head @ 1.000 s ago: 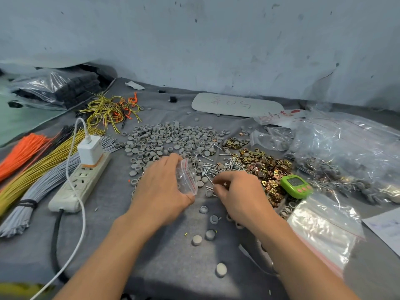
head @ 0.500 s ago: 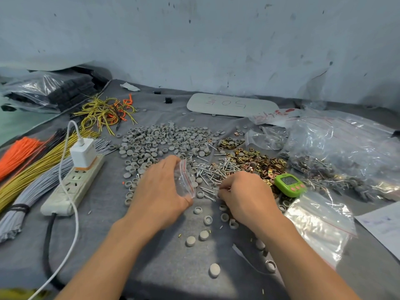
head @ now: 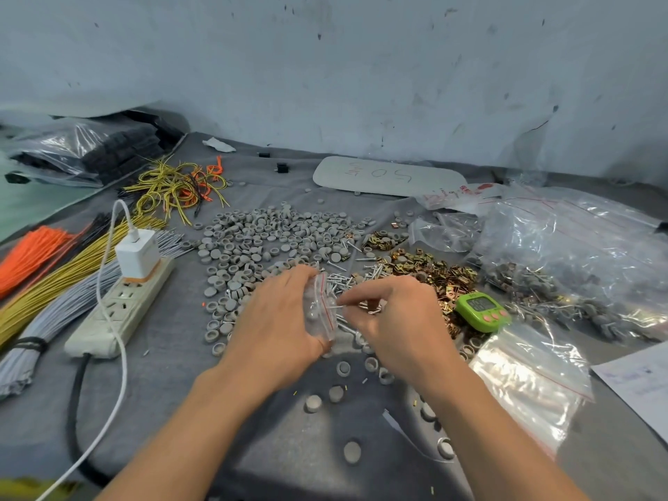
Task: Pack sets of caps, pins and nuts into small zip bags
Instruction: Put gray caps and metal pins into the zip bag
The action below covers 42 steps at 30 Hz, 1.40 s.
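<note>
Fingers [head: 362,297] of the right hand [head: 401,320] pinch pins [head: 337,304] at the mouth of the small zip bag [head: 320,314], gripped by the curled fingers of the left hand [head: 274,327]. Just behind the bag lie loose pins [head: 349,280]; right of it, brass nuts [head: 435,273]; farther behind, grey caps [head: 271,233].

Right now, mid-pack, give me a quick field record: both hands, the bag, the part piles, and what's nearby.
left hand: holds small zip bag, mouth toward right hand
right hand: pinches pins at the bag's mouth
grey caps: pile beyond left hand
pin pile: between caps and nuts
gold-coloured nuts: pile beyond right hand
green timer: right of right hand
spare zip bags: beside right forearm
</note>
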Motion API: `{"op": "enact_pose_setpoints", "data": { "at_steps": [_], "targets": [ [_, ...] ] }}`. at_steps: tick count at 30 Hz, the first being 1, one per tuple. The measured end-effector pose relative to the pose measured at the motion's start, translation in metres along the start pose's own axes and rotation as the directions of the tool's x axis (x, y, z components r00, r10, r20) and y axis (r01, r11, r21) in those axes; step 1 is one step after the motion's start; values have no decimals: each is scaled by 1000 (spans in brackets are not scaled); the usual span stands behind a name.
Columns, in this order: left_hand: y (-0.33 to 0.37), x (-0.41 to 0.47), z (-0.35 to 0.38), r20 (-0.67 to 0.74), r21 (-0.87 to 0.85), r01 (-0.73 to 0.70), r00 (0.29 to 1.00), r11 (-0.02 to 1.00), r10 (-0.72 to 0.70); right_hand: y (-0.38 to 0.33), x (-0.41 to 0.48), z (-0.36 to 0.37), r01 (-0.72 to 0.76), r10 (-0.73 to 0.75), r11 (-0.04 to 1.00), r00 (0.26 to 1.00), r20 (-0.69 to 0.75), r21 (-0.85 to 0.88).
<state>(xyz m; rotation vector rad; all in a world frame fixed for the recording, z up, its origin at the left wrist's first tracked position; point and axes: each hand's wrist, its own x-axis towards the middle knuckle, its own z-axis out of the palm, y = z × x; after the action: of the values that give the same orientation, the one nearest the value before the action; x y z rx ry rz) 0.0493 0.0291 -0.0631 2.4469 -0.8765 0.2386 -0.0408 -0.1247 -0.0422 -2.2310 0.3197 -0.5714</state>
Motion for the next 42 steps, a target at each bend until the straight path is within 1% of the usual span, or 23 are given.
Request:
{"op": "enact_pose_setpoints", "data": {
  "at_steps": [2, 4, 6, 7, 9, 10, 11, 12, 14, 15, 16, 19, 21, 23, 25, 27, 30, 33, 35, 37, 39, 40, 42],
  "targets": [
    [4, -1, 0, 10, -31, -19, 1000, 999, 19, -4, 2, 7, 49, -49, 997, 999, -4, 57],
    [8, -1, -2, 4, -101, -27, 1000, 995, 27, -5, 6, 12, 74, -77, 994, 997, 32, 76],
    [10, -1, -5, -1, -161, -26, 1000, 987, 26, -7, 8, 16, 63, -70, 994, 995, 76, 95],
    [10, 0, -6, -2, -176, -20, 1000, 984, 20, -8, 8, 17, 36, -47, 989, 997, 67, 146],
    [10, 1, -10, -21, -191, -2, 1000, 982, -2, -8, 12, 13, -36, 46, 966, 998, -35, 255],
    [8, 2, -11, -40, -204, 13, 999, 979, -21, -6, 15, 10, -69, 96, 964, 991, -97, 255],
    [7, 2, -13, -59, -225, 31, 997, 974, -46, -2, 18, 5, -109, 139, 973, 981, -135, 204],
    [6, 3, -14, -75, -253, 50, 995, 966, -71, 2, 20, 1, -160, 174, 981, 976, -131, 112],
    [2, 5, -16, -98, -310, 77, 989, 948, -113, 8, 20, -1, -230, 233, 961, 973, -1, -155],
    [1, 6, -18, -108, -326, 86, 986, 941, -127, 8, 18, 1, -229, 257, 934, 964, 72, -273],
    [-1, 6, -19, -116, -336, 94, 983, 937, -140, 7, 15, 4, -219, 278, 909, 953, 124, -355],
    [-4, 7, -20, -128, -365, 109, 978, 924, -166, 2, 12, 13, -159, 281, 853, 943, 180, -496],
    [-4, 7, -20, -136, -379, 110, 975, 919, -173, -2, 13, 17, -132, 279, 804, 945, 173, -579],
    [-3, 8, -19, -144, -376, 108, 974, 920, -174, -5, 12, 19, -127, 275, 775, 950, 150, -619],
    [-1, 8, -19, -143, -375, 111, 974, 920, -176, -6, 10, 18, -143, 274, 785, 953, 130, -603],
    [0, 8, -20, -143, -370, 104, 975, 923, -167, -7, 9, 14, -172, 269, 821, 958, 102, -545],
    [3, 7, -21, -140, -335, 92, 979, 938, -146, -7, 9, 5, -194, 228, 863, 973, 17, -467],
    [4, 6, -21, -126, -268, 86, 984, 960, -123, -2, 7, -3, -210, 205, 916, 977, -54, -342],
    [4, 5, -19, -119, -225, 75, 987, 971, -104, 0, 8, -9, -201, 180, 955, 977, -112, -218],
    [5, 4, -16, -117, -186, 50, 991, 981, -73, 0, 6, -13, -130, 114, 987, 981, -159, -92],
    [7, 4, -13, -120, -141, 10, 992, 990, -27, -1, 3, -15, -30, 27, 999, 985, -170, -12],
    [7, 4, -13, -115, -127, -1, 993, 992, -13, -1, 1, -14, 17, -17, 1000, 987, -162, -1],
    [8, 4, -11, -97, -114, -16, 995, 993, 4, -2, -4, -8, 116, -125, 991, 979, -158, -68]
  ]
}}
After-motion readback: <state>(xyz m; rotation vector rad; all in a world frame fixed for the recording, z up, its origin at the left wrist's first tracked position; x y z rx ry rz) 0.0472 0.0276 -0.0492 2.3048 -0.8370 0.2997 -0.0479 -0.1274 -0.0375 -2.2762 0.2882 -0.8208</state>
